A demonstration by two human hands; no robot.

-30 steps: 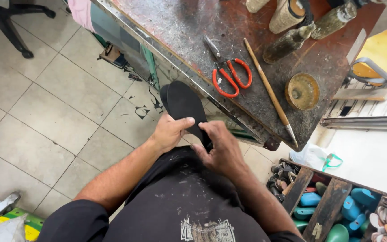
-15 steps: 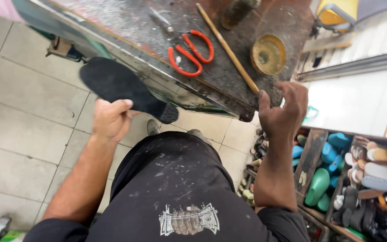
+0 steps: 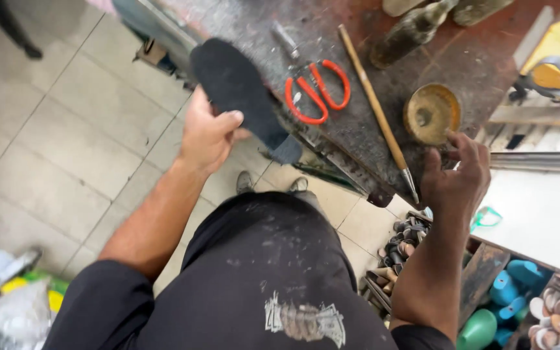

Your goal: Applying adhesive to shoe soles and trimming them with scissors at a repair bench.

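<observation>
A person seated at a stained workbench (image 3: pixel 358 129) holds a black shoe insole (image 3: pixel 238 91) in the left hand (image 3: pixel 205 133), thumb and fingers closed around its narrower end so that the broad end rises up and away from the palm, over the near edge of the bench. The right hand (image 3: pixel 455 172) hovers at the bench's corner, fingers loosely curled and partly open, fingertips at or just short of the rim of a small round brass-coloured tin (image 3: pixel 430 113); whether they touch it cannot be told, and the hand grips nothing. Just left of that hand lies a long wooden-handled brush (image 3: pixel 374 104), and beyond it a pair of orange-handled scissors (image 3: pixel 312 91). Below the right wrist sits an open tray of coloured shoe parts (image 3: pixel 520 298). The insole looks thin, light and flexible, likely to bend if pinched at one tip, so a grasp across its width near the middle or heel would steady it best; its matte face appears unlikely to slip. The tin looks rigid and small, best taken by its rim.
</observation>
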